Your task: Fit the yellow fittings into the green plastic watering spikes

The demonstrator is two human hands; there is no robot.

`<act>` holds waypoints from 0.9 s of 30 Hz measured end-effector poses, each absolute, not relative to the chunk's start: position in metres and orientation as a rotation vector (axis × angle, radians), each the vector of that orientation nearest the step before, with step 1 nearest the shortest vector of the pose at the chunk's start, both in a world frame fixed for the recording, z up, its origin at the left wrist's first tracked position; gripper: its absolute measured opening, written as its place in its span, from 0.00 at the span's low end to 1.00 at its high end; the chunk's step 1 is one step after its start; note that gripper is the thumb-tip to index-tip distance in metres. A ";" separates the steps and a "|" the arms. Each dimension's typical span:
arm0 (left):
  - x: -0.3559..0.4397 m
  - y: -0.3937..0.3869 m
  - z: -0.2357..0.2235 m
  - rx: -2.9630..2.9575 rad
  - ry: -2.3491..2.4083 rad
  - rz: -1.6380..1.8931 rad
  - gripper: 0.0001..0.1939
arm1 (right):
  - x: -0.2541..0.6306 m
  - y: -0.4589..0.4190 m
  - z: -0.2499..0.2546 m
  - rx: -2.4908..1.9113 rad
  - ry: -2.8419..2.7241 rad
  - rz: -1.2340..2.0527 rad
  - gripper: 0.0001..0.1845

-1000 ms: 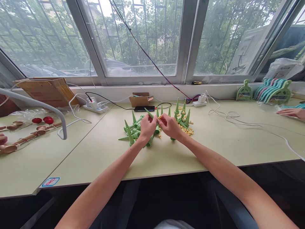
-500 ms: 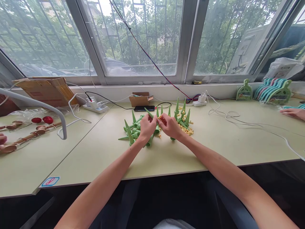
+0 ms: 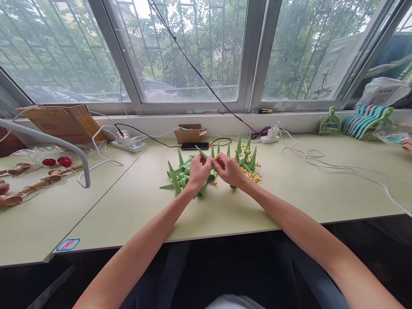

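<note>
My left hand (image 3: 200,171) is closed around a green plastic cone (image 3: 201,152), whose pointed tip slants up to the left. Facing it, my right hand (image 3: 230,171) pinches a small yellow plastic piece (image 3: 215,158) at the cone's wide end; whether the two are joined is hidden by my fingers. A heap of loose green cones (image 3: 175,184) lies beside and beneath my left hand, some upright and some on their sides. Past my right hand, several green cones (image 3: 253,159) stand or lean around a pile of small yellow pieces (image 3: 254,175).
Behind the heap lie a black phone (image 3: 195,146) and a small cardboard box (image 3: 189,134). White cables (image 3: 309,153) trail across the right side. A person's hand (image 3: 407,145) holds plastic wrapping at the far right; another (image 3: 4,188) is near wooden toys (image 3: 38,186) at the left.
My hands keep the same place and grip on the cone and the yellow piece. At the far right, the other person's hand has moved back, and clear plastic wrapping has appeared there.
</note>
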State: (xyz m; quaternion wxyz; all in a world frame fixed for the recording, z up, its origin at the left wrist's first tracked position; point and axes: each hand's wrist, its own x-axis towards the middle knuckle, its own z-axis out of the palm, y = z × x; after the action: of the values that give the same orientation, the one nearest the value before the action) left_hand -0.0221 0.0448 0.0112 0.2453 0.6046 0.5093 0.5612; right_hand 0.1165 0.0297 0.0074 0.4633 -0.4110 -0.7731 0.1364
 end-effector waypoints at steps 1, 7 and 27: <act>-0.022 0.045 0.011 1.650 1.386 1.531 0.11 | 0.116 0.030 0.007 -1.010 -1.901 0.335 0.14; -0.022 0.043 0.013 1.641 1.369 1.525 0.11 | 0.116 0.028 0.009 -1.010 -1.906 0.347 0.13; -0.022 0.040 0.014 1.645 1.351 1.493 0.12 | 0.117 0.030 0.006 -0.990 -1.919 0.348 0.13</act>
State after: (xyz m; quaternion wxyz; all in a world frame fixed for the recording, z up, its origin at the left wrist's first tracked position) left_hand -0.0222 0.0399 0.0139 0.2676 0.6096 0.5006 0.5533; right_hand 0.1170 0.0303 0.0064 0.4592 -0.4020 -0.7795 0.1412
